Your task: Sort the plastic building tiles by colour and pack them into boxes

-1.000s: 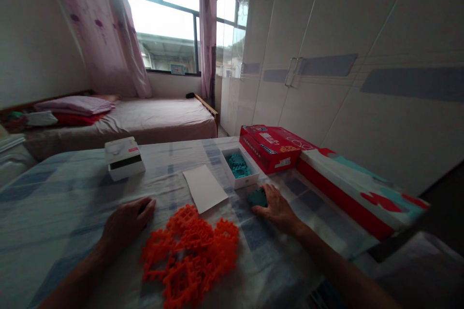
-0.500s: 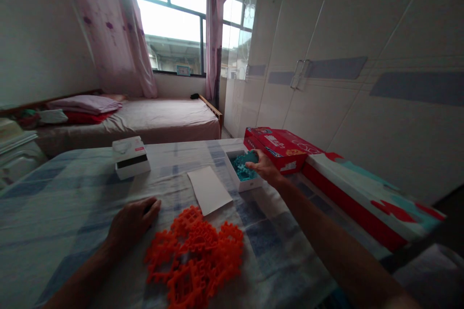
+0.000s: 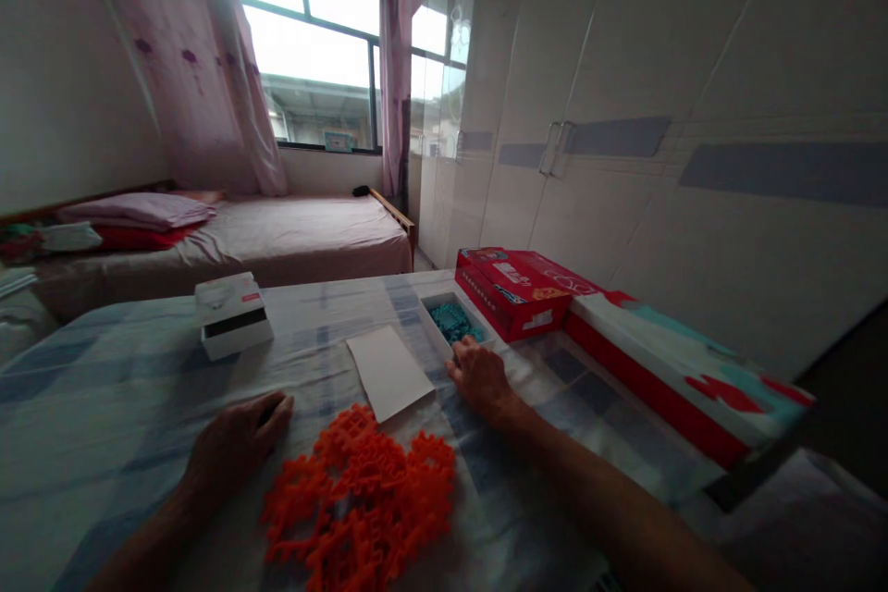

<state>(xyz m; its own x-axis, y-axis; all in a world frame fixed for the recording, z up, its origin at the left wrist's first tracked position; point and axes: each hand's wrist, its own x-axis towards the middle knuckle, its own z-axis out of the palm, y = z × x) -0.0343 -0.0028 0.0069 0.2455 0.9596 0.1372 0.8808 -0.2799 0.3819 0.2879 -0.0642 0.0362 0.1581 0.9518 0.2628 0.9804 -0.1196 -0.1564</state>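
My right hand [image 3: 480,379] is at the near end of an open white box [image 3: 431,333], fingers curled on its front wall. Inside the box lie teal interlocking plastic pieces [image 3: 454,319]. My left hand [image 3: 240,437] rests on the table, loosely closed, with nothing visible in it. Between my forearms lies a heap of orange notched plastic pieces [image 3: 367,490], close to my left hand. A blank white card [image 3: 389,372] lies flat between the heap and the white box.
A smaller white box [image 3: 236,338], its lid tilted on top, stands at the back left. At the right are a red box [image 3: 510,296] and a long red-and-white box [image 3: 666,379]. A blue-and-white cloth [image 3: 139,370] covers the table. A bed [image 3: 298,231] stands beyond.
My right hand has left the teal pieces inside the white box and come down toward me to its near end. My left hand stays in place. The view has shifted slightly right.
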